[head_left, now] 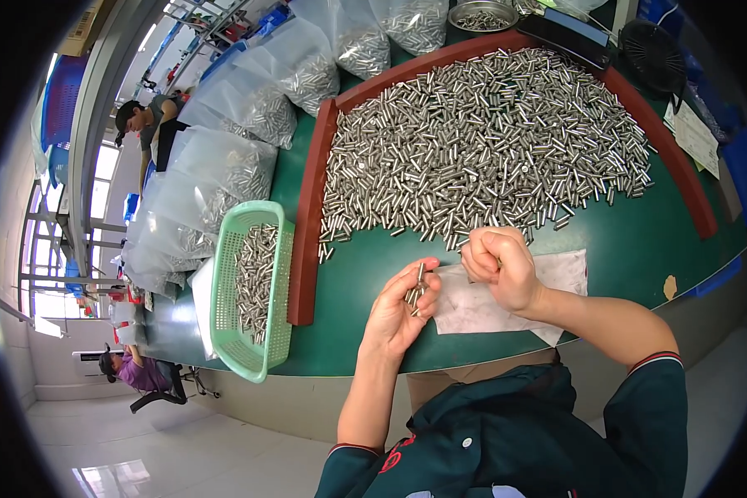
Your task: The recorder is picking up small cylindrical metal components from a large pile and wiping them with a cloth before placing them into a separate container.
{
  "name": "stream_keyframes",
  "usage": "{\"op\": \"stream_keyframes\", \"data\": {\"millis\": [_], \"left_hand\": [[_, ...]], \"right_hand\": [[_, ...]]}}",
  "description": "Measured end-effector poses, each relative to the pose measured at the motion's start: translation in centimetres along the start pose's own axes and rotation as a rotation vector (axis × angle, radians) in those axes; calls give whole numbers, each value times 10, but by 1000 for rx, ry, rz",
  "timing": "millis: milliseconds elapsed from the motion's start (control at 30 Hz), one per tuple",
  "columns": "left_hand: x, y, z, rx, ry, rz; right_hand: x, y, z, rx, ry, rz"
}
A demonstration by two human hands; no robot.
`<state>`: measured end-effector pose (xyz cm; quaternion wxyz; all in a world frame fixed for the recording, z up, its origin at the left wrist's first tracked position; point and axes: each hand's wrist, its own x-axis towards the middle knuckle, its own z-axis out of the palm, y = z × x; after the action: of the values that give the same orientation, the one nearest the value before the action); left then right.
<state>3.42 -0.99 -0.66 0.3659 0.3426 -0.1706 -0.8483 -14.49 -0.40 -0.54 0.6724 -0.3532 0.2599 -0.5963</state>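
My left hand (400, 305) is palm up, its fingers curled around several small metal pins (417, 290). Just to its right, my right hand (502, 264) is closed with the fingers bent inward. Whatever it may hold is hidden by the fingers. Under and between the hands lies a stained white cloth (506, 299) on the green table. Beyond them spreads a large heap of shiny metal pins (481, 141), bordered by a dark red wooden frame (314, 224). Some pins at the near edge of the heap lie close to my right hand.
A light green plastic basket (279, 324) with metal pins stands left of the frame. Clear bags of pins (249, 100) line the table's left and far sides. At the back are a metal bowl (483, 17), a phone (566, 37) and a black fan (651, 56). Two people are at left.
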Motion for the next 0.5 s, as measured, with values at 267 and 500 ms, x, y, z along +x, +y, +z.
{"op": "stream_keyframes", "data": {"millis": [267,500], "left_hand": [[-13,12,0,-6,-67,42],[-66,97,-13,1206,811,1196]], "right_hand": [[-1,-2,-1,15,-22,19],[-2,-4,0,-5,-19,16]]}}
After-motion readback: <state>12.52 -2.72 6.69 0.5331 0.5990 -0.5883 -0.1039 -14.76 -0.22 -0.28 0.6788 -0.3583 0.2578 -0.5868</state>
